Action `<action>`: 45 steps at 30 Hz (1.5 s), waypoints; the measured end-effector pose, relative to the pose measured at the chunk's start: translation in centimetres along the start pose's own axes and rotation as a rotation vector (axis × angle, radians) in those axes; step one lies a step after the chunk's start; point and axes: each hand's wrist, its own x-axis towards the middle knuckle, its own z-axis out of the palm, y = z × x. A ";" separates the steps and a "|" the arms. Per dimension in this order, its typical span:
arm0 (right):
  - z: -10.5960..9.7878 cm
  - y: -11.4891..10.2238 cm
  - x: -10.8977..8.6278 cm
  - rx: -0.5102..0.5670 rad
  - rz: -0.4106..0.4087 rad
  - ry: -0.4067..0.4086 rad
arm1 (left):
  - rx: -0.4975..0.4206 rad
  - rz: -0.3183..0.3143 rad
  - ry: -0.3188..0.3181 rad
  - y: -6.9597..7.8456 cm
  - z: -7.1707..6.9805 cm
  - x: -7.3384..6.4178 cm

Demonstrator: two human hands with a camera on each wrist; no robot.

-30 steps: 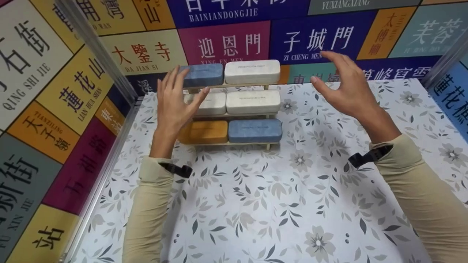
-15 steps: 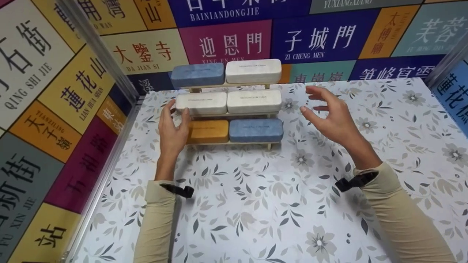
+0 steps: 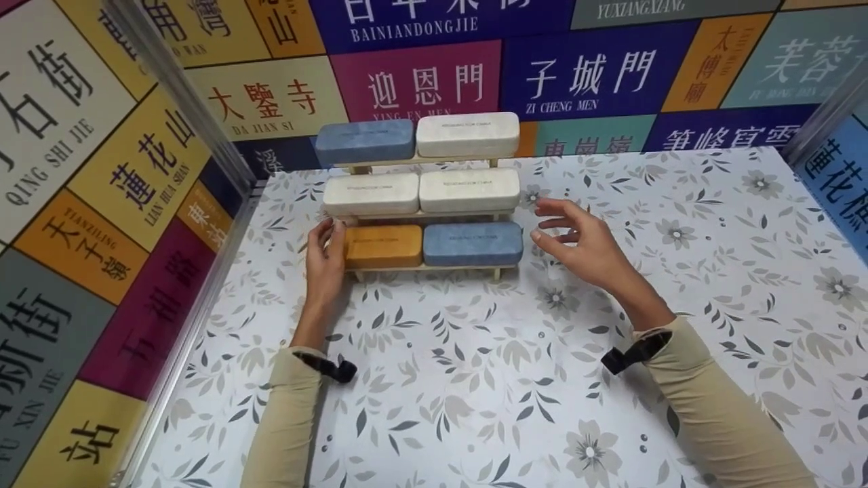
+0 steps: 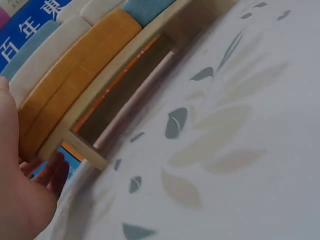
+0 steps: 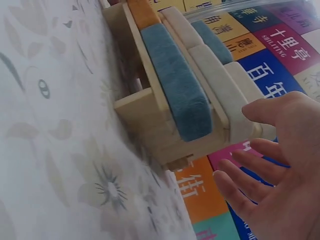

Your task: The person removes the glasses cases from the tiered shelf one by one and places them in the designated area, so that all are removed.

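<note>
A stepped wooden rack [image 5: 137, 106] bears oblong, suede-like cases in three tiers. An orange case [image 3: 383, 245] and a blue case [image 3: 473, 242] lie on the lowest tier. Two white cases fill the middle one, and the top holds a blue case [image 3: 365, 142] beside a white case [image 3: 468, 134]. My left hand [image 3: 325, 261] is at the rack's left end, its thumb right by the orange case and its fingers behind the end of the rack. Off the right end, my right hand [image 3: 586, 247] stays apart from the cases, fingers loosely bent and holding nothing.
A floral white cloth [image 3: 461, 379] covers the table. Behind the rack stands a wall of coloured panels [image 3: 417, 81] with Chinese lettering, and a similar wall [image 3: 81, 271] runs along the left side. Both wrists wear black cameras.
Both hands have come down and toward the viewer, the left from the top tier to the lowest. My right hand has also moved left, closer to the rack. The cases have stayed put.
</note>
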 end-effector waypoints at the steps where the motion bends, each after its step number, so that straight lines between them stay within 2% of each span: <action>1: 0.2 0.1 0.0 0.014 0.009 -0.014 | -0.026 -0.016 -0.027 -0.3 -0.2 -0.1; 4: 0.9 0.5 0.0 0.046 0.027 -0.046 | -0.096 -0.046 -0.083 -1.3 -0.7 -0.2; 6: 1.4 0.9 0.0 0.077 0.041 -0.070 | -0.137 -0.043 -0.111 -1.8 -1.1 -0.3; 13: 2.7 1.9 -0.4 0.147 0.092 -0.139 | -0.063 0.018 -0.198 -2.4 -1.7 -0.7; 20: 4.2 2.3 -0.4 0.166 0.113 -0.151 | -0.085 -0.023 -0.241 -2.1 -1.4 -1.1; 26: 5.1 2.2 -0.3 0.125 0.137 -0.114 | -0.097 -0.035 -0.261 -2.2 -1.4 -1.1; 37: 6.0 2.3 -0.2 0.061 0.114 0.001 | -0.105 -0.030 -0.268 -2.0 -1.4 -1.0; 45: 5.9 2.4 0.0 0.068 0.150 0.015 | -0.115 -0.009 -0.265 -2.0 -1.3 -1.0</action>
